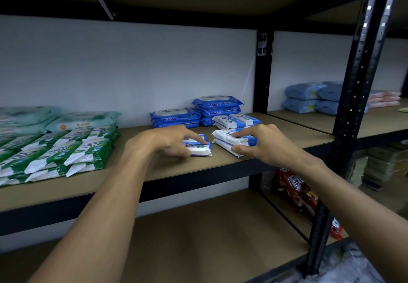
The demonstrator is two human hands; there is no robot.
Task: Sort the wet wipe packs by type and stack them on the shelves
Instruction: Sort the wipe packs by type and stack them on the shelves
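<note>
Two small stacks of white-and-blue wipe packs lie near the front of the middle shelf [181, 172]. My left hand [165, 141] grips the left stack [199, 149], fingers on top and thumb at its front. My right hand [262, 143] grips the right stack [227, 141] the same way, from the right side. Behind them sits another small white-and-blue stack [237, 121] and dark blue "antabax" packs [217, 106] piled against the wall. Green-and-white packs [66, 150] lie in rows at the left, with pale teal packs [84, 120] behind.
A black upright post [351, 117] stands right of my right arm. Beyond it, light blue packs [309, 97] and pink packs [384, 98] sit on the neighbouring shelf. A red bag [295, 190] lies on the lower shelf at the right.
</note>
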